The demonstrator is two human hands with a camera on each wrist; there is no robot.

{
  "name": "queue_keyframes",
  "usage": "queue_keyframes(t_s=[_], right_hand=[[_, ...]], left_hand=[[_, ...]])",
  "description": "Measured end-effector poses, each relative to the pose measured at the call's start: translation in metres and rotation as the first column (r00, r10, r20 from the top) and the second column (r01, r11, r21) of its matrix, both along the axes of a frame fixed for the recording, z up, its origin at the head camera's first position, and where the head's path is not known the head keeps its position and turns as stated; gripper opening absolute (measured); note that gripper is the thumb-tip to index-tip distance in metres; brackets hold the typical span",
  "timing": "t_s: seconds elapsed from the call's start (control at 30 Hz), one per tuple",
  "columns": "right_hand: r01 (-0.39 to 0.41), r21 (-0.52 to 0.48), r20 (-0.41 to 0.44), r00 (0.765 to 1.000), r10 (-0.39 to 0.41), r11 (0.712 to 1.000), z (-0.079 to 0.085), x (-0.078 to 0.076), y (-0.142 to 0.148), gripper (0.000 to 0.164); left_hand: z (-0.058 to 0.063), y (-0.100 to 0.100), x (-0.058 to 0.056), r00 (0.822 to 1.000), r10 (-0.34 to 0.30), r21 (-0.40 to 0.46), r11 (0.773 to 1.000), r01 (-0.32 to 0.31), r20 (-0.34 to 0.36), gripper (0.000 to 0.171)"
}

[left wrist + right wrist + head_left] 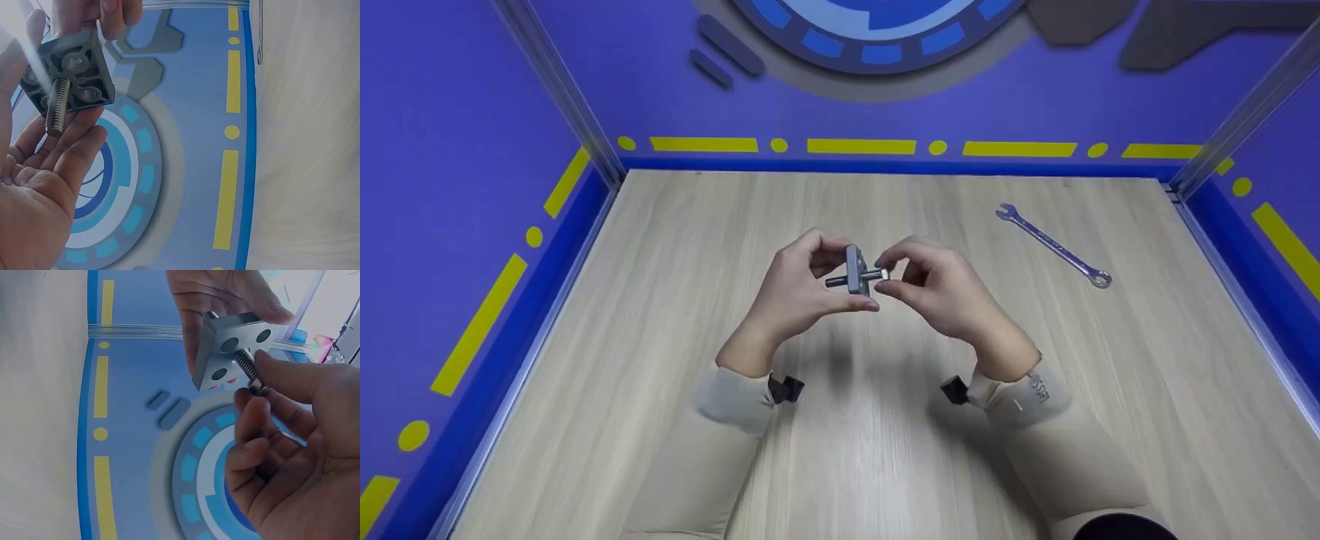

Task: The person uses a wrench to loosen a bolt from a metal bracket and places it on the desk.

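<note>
A small square grey plate (233,346) with round holes is held up above the table by my left hand (802,289), its fingers and thumb around the edges. Through the plate runs a threaded bolt (247,364); its shank sticks out on both sides. My right hand (934,285) pinches the bolt's head between thumb and fingers. In the left wrist view, the ribbed back of the plate (76,67) shows the bolt's threaded end (58,107) poking out, tilted downward. The right fingertips partly cover the bolt head in the right wrist view.
A combination wrench (1054,244) lies slantwise on the wooden table (675,247), to the right of the hands. Blue printed panels (645,82) with metal frame posts (559,82) wall the table at the back and both sides.
</note>
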State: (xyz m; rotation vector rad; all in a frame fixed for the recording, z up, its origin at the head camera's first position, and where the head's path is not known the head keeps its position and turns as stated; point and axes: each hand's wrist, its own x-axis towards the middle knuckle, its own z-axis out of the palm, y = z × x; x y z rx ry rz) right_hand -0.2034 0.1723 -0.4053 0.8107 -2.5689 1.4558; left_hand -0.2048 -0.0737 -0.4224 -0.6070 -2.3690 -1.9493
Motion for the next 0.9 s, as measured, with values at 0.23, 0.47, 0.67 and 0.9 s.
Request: queue_keyframes(t_s=[0.23,0.47,0.67,0.9], right_hand=[[-0.075,-0.042,-0.22,0.973,0.064,0.996,-0.0029,-0.0035,0.0018,0.023],[0.062,0.029,-0.105,0.993,-0.058,0.998,-0.0018,-0.0065,0.0064,0.028],[0.147,0.055,0.151,0.976,-0.154,0.988,-0.0032,-0.0063,0.0009,0.051],[0.09,0.106,0.159,0.982,-0.106,0.99,-0.0008,-0.0044,0.0013,0.039]], left_hand=[[-0.0002,-0.0012,-0.0006,0.998,-0.037,0.077,0.996,0.033,0.049,0.076],[0.0008,-0.001,-0.0005,0.999,-0.014,0.062,0.998,0.012,0.046,0.078],[0.0001,0.0044,0.0031,1.0,-0.011,0.002,1.0,0.011,0.023,0.079],[-0.0012,0.006,0.0034,0.999,-0.011,-0.016,1.0,0.011,0.03,0.078]])
